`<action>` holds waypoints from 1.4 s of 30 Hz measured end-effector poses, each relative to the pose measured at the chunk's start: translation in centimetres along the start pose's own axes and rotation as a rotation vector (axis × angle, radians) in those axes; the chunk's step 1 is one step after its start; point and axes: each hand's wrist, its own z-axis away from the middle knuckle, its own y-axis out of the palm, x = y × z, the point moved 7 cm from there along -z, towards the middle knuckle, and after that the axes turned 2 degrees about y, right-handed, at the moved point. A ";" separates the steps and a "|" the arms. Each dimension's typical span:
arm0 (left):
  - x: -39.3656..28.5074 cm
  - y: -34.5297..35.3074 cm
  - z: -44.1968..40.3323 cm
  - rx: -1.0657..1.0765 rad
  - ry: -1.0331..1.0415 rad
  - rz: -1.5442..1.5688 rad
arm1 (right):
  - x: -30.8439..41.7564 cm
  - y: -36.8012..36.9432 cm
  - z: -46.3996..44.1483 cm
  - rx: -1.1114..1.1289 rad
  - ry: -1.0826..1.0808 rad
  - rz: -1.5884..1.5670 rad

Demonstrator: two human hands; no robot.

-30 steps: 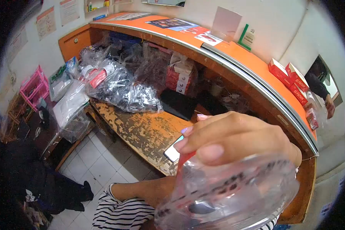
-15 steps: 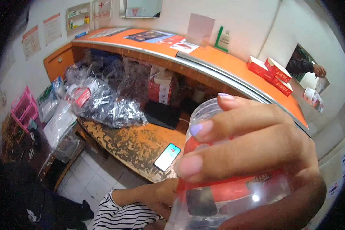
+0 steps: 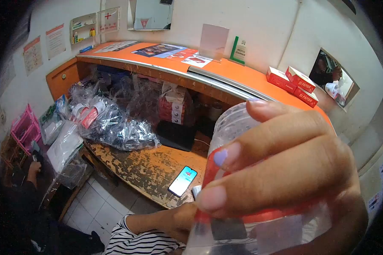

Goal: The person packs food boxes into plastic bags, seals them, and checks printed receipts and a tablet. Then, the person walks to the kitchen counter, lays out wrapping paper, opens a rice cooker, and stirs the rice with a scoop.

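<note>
My right hand (image 3: 293, 165) fills the right of the view, its fingers wrapped around a clear plastic cup (image 3: 232, 121) with red print. The cup is held close to the camera and its rim shows above my fingers. My left hand is not seen; a bare arm (image 3: 170, 223) with a black-and-white striped sleeve (image 3: 134, 242) runs behind the cup. Beyond the cup a phone (image 3: 183, 181) with a lit screen lies on the worn desk (image 3: 127, 165). A small pale object (image 3: 196, 192) shows partly beside my fingertips.
Crumpled clear plastic bags (image 3: 115, 129) heap on the desk beside a black flat item (image 3: 174, 136). Red boxes (image 3: 300, 80) stack on the orange counter (image 3: 234, 72). At left are a pink basket (image 3: 26, 127) and another person's hand (image 3: 35, 168). A mirror (image 3: 334, 78) hangs at right.
The view has shifted slightly, so the counter and desk sit lower. My fingers stay around the cup. The other person's hand has come into view at left.
</note>
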 end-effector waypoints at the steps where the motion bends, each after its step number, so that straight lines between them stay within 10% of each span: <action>1: 0.0 0.2 0.1 -0.001 -0.005 0.001 | -0.1 0.1 -0.1 0.016 -0.006 0.002; 27: 1.1 0.2 0.5 -0.052 -0.073 0.039 | -1.0 -0.6 -0.8 0.013 -0.054 -0.007; 38: 2.4 -1.2 0.5 -0.073 -0.121 0.081 | -3.8 3.0 0.7 -0.634 -0.016 -0.362; 42: 3.0 -1.6 0.8 -0.094 -0.155 0.117 | -8.1 4.9 0.8 0.071 -0.094 -0.847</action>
